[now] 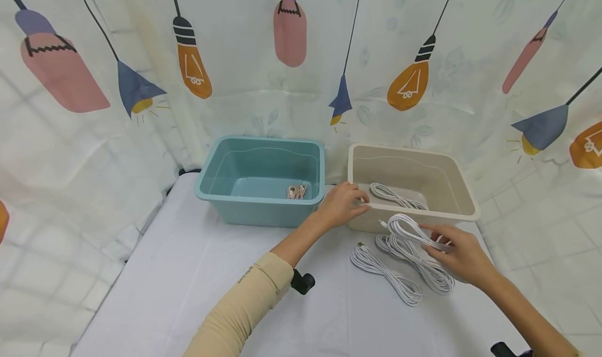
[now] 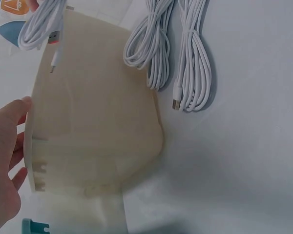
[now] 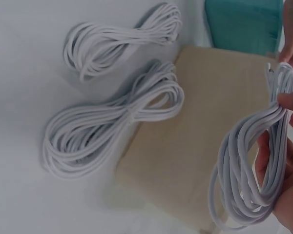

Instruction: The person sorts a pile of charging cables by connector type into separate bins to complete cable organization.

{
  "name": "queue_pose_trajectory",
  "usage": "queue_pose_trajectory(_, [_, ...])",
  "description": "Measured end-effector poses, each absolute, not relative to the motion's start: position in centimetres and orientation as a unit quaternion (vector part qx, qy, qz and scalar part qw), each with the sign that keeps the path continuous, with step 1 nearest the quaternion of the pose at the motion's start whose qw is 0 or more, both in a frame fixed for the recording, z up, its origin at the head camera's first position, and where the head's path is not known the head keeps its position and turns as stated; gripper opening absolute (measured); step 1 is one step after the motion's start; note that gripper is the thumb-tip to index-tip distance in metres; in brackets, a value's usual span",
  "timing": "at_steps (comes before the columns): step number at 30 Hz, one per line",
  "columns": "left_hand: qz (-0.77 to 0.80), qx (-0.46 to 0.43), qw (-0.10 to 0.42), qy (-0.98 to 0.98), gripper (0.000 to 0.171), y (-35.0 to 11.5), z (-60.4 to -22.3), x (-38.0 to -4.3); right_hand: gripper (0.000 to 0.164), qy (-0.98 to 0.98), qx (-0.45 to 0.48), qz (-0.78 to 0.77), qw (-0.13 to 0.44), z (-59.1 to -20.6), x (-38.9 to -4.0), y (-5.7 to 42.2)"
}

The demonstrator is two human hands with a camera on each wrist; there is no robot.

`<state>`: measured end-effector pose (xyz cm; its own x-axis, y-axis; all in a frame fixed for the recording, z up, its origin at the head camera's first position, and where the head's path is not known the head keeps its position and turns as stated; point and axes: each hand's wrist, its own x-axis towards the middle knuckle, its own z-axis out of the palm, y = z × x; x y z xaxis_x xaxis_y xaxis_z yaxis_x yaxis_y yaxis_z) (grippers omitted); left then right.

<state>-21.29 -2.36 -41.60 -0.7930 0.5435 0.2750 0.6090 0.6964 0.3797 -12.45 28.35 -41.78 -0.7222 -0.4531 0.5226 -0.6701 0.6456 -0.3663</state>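
My right hand [image 1: 463,255] pinches a coiled white USB cable [image 1: 406,226] between thumb and fingers, just in front of the beige bin [image 1: 463,195]. Its loops hang down in the right wrist view, and a plug end dangles in the left wrist view. At the bin's left front corner is my left hand [image 1: 343,205], fingers relaxed and apart, with the thumb tip right at the rim [image 2: 29,126]. Two more coiled white cables, a left one [image 1: 385,273] and a right one [image 1: 430,268], lie on the table below the held one. Inside the beige bin rests another white cable [image 1: 395,196].
A teal bin [image 1: 258,210] stands left of the beige one, with a small pinkish coiled cable [image 1: 297,191] inside. The white-covered table [image 1: 188,294] runs up to a patterned curtain [image 1: 226,111] hanging behind both bins.
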Motion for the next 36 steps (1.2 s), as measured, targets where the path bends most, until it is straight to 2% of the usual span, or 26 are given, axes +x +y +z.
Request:
queue_pose_trajectory(6, [-0.238, -0.309, 0.071, -0.918, 0.017, -2.2, -41.7, -21.4, 0.059, -0.885, 0.313, 0.281, 0.199, -40.2, -13.3, 29.0])
queue_pose_trajectory(23, [-0.244, -0.343, 0.026, -0.907, 0.02, -2.4, -40.9, -21.9, 0.05, -0.901, 0.28, 0.275, 0.187, -36.7, -16.7, 30.3])
queue_pose_trajectory(27, [-0.228, -0.357, 0.026, -0.905, 0.023, -2.2, -41.1, -22.0, 0.046, -0.907, 0.268, 0.273, 0.176, -36.1, -17.6, 30.3])
queue_pose_trajectory(36, [-0.233, -0.366, 0.048, -0.9, 0.018, -2.0, -41.4, -21.8, 0.042, -0.919, 0.254, 0.26, 0.151, -35.0, -20.0, 30.3])
